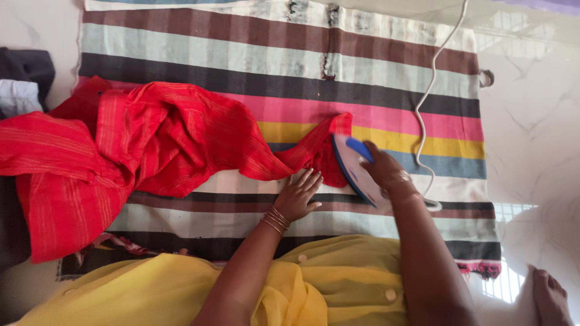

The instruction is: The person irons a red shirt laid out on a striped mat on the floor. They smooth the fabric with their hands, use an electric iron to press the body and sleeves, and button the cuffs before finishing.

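A red cloth with thin gold stripes [151,139] lies bunched across a striped mat [284,66], and a narrow end of it reaches to the right. My right hand [383,169] grips the blue handle of a white and blue electric iron [353,166], which is tilted on its side against that narrow red end. My left hand [298,196] rests flat on the mat with fingers spread, touching the red cloth's lower edge just left of the iron. Thin bangles ring both wrists.
The iron's white cord [426,96] runs up over the mat to the top edge. White marble floor [531,121] surrounds the mat. Dark and pale folded clothes [21,84] lie at the far left. My yellow garment [338,284] fills the bottom; a bare foot [551,296] shows at the bottom right.
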